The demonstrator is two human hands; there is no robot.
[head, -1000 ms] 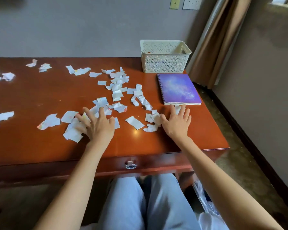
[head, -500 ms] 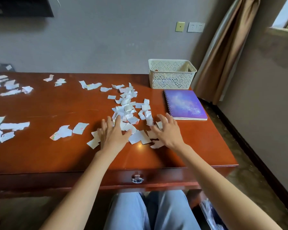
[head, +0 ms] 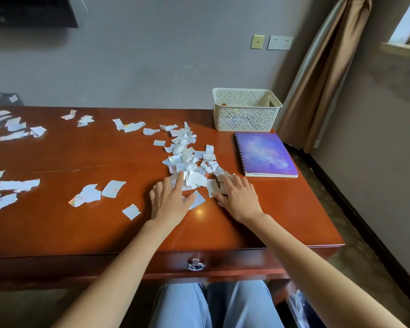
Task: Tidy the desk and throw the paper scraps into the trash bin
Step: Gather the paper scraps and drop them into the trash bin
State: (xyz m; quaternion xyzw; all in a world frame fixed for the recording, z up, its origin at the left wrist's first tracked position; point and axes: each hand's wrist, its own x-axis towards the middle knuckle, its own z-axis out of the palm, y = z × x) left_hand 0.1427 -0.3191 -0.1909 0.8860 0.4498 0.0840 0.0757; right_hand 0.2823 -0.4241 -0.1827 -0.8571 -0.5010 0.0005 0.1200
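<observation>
- Two bare hands lie palm-down on the wooden desk (head: 81,233), side by side with a narrow gap between them. The fingers are straight and spread, and neither hand is curled round anything.
- The left hand (head: 169,200) has its fingertips on the near edge of the main heap of paper scraps (head: 187,157). Its thumb touches one larger scrap (head: 198,199) lying between the two hands.
- The right hand (head: 240,197) presses flat on the near right corner of the heap and covers several pieces.
- The main heap occupies the desk's right half. It runs from the hands toward the far edge, left of the notebook and apart from it.
- Loose pieces (head: 88,195) lie left of the left hand, with one small square scrap (head: 131,211) nearest the wrist.
- Outlying scraps (head: 12,126) are spread over the far left of the desk. A further group (head: 7,188) lies at the left border of the view.
- The purple spiral notebook (head: 266,153) lies closed by the desk's right edge, just nearer than the basket.
- The white perforated basket (head: 245,117) stands upright at the far right corner, close to the wall.
- The metal ring pull (head: 195,265) is on the drawer front, above the person's jeans (head: 211,306).
- Clear plastic film (head: 296,306) shows under the desk's right end. It cannot be told whether it belongs to a trash bin.
</observation>
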